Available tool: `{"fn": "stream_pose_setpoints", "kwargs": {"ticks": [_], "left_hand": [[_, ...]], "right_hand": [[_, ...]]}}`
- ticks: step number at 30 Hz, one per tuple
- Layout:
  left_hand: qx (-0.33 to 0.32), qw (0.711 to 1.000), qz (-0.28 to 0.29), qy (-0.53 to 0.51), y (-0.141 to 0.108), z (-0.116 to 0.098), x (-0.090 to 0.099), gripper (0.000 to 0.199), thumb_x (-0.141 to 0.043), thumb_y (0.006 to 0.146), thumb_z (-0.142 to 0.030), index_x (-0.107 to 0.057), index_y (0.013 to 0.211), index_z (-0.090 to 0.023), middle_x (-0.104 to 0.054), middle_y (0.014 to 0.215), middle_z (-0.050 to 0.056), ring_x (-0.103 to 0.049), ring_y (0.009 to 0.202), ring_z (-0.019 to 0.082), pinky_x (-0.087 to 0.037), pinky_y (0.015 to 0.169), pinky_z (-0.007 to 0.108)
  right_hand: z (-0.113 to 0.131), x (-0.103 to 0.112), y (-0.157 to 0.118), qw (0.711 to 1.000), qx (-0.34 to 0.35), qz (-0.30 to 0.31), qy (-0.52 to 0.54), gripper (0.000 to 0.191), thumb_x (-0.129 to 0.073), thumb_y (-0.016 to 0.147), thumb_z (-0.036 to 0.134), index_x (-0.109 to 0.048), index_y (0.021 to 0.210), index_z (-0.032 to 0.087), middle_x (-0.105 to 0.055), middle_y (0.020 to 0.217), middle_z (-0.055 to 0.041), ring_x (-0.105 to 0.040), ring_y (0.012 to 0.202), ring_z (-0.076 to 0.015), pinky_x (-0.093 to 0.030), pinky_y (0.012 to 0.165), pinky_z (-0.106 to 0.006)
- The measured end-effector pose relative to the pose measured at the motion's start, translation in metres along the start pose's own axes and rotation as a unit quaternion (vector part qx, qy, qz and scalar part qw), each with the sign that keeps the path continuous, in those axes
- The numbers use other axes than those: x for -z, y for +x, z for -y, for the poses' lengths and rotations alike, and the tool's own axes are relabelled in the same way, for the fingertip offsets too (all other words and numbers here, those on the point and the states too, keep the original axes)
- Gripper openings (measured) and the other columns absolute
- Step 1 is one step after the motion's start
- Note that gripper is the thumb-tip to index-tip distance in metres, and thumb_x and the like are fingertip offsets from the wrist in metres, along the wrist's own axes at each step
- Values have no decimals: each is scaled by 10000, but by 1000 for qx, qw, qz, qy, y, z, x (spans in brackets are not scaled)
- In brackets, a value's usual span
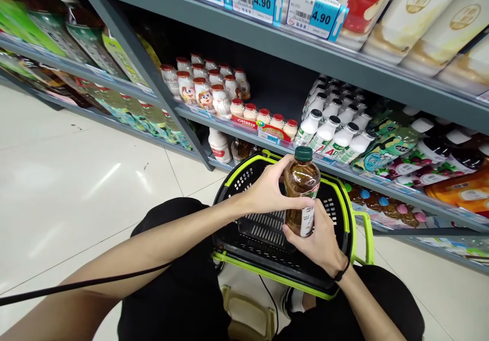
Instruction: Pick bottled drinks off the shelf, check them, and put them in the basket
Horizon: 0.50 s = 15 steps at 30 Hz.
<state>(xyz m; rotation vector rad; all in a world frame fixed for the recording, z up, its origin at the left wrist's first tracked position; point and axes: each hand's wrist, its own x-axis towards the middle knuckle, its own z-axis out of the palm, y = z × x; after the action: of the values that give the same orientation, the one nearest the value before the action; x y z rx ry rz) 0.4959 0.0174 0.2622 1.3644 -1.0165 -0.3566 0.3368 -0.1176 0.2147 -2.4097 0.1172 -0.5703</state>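
Note:
A clear bottle of brown drink with a dark green cap (301, 178) is held upright between both hands, above a black basket with lime-green edges (282, 279). My left hand (269, 188) grips its upper part from the left, the thumb across the front. Lower down, my right hand (319, 236) wraps round the bottle from the right, a dark band on its wrist. Part of the label shows between the hands; the far fingers are hidden behind the bottle.
Ahead, a grey shelf (237, 35) holds small red-capped bottles (204, 94), white black-capped bottles (324, 134) and camouflage-patterned bottles (393, 147). A beige stool (248, 313) stands below the basket. A black cord (95, 281) crosses the left forearm.

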Motion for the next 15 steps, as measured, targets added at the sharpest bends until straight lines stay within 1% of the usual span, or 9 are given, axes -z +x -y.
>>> {"fn": "stream_pose_setpoints", "kwargs": {"ticks": [3, 7, 11, 15], "left_hand": [[8, 1000, 13, 0, 0, -1, 1, 823, -963, 676, -349, -551, 1362, -156, -738, 1229, 120, -742, 1097, 286, -615, 1007, 396], [-1, 1000, 10, -11, 1, -1, 2, 898, -957, 686, -350, -524, 1447, -153, -720, 1315, 147, -735, 1158, 300, -607, 1048, 411], [-13, 1000, 17, -6, 2, 2, 2, 895, -963, 682, -306, -531, 1451, -155, -715, 1342, 154, -738, 1158, 293, -604, 1060, 409], [-17, 1000, 18, -3, 3, 2, 1, 897, -958, 690, -283, -520, 1462, -150, -720, 1335, 153, -743, 1155, 282, -603, 1066, 401]], "right_hand": [[5, 4, 0, 999, -30, 22, 31, 364, -766, 837, 394, -579, 1099, 222, -638, 1032, -67, -666, 922, -250, -586, 781, -378], [9, 8, 1, 996, -49, 40, 58, 391, -774, 823, 372, -599, 1141, 226, -667, 1139, -91, -673, 1045, -280, -592, 853, -400], [7, 8, 1, 995, -54, 44, 76, 422, -785, 818, 361, -601, 1172, 222, -666, 1185, -100, -667, 1086, -288, -593, 881, -416], [4, 7, 1, 994, -53, 50, 76, 437, -781, 833, 368, -595, 1198, 216, -659, 1174, -102, -670, 1068, -286, -593, 890, -429]]}}
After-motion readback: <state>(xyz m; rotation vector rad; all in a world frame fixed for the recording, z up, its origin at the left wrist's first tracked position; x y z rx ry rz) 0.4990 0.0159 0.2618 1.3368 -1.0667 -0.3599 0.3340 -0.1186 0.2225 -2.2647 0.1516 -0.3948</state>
